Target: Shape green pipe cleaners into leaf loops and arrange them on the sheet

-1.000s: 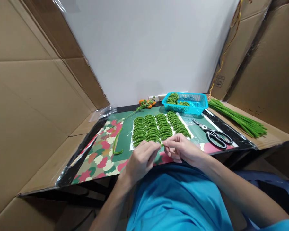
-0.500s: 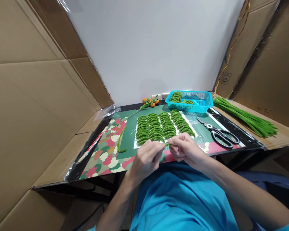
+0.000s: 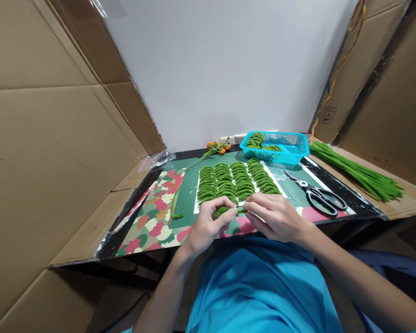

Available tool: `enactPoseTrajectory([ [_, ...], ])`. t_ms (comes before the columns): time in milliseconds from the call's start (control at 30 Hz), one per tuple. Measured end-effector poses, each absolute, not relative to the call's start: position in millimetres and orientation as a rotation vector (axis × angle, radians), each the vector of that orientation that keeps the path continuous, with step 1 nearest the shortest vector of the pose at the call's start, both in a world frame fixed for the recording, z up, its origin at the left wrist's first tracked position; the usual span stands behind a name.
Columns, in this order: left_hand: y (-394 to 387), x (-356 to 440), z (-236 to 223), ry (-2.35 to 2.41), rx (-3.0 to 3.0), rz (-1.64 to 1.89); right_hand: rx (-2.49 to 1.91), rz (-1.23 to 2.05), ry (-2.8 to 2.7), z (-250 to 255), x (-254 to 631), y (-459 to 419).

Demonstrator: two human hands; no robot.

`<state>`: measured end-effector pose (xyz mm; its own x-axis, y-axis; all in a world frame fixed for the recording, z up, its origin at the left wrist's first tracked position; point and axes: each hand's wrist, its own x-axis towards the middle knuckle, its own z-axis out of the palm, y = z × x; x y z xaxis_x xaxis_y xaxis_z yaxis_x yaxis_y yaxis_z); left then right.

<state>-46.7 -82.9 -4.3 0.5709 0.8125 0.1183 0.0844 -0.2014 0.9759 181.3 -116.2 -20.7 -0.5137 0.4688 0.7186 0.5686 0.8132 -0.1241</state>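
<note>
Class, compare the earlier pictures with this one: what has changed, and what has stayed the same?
The left hand has rolled, showing its thumb on top; the right hand has uncurled somewhat. Both still hold the green strip. The scissors, turquoise basket and orange flowers stay put.

The head-worn camera looks forward and steeply down over the wearer's blue shirt (image 3: 260,286). The left hand (image 3: 211,224) and right hand (image 3: 275,217) sit near, at lower centre; the white wall panel (image 3: 222,69) closes the far side.
</note>
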Motion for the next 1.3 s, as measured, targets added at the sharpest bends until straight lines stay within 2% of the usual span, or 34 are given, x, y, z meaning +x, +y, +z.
enactPoseTrajectory([
  [67,-83.7,-47.3,-3.9,0.764,1.729,0.788,-0.754,-0.179,-2.189,-22.0,180.1,-116.5],
  [133,-85.8,-47.1,-4.7,0.795,1.849,0.835,-0.814,0.046,-2.066,-22.5,174.9,-118.0],
  [300,-85.3,-46.7,-11.7,0.688,2.543,1.101,-0.902,1.381,-1.384,-21.2,163.3,-119.8],
  [367,-83.5,-45.3,-12.9,0.632,2.699,1.099,-0.847,1.668,-1.188,-20.8,163.9,-117.3],
  [433,-83.6,-41.8,-12.1,0.714,2.612,1.101,-0.837,1.615,-1.171,-20.5,165.4,-114.8],
  [600,-89.0,-26.5,-8.2,0.926,2.051,1.063,-0.97,0.968,-1.436,-17.6,167.4,-116.2],
  [700,-88.5,-20.6,-7.6,0.839,1.747,1.02,-1.014,0.699,-1.649,-10.4,172.5,-116.8],
  [833,-85.4,-21.1,-3.1,0.669,1.395,0.862,-0.875,0.516,-1.891,7.0,182.8,-107.5],
  [1033,-85.9,-23.5,8.9,0.568,1.322,0.906,-0.701,0.673,-1.855,22.8,174.2,-92.8],
  [1200,-92.3,-19.7,8.8,0.83,1.873,1.4,-0.715,1.056,-1.454,25.2,158.4,-87.7],
  [1300,-94.3,-16.9,8.1,0.909,2.113,1.535,-0.736,1.166,-1.451,31.5,159.5,-83.0],
])
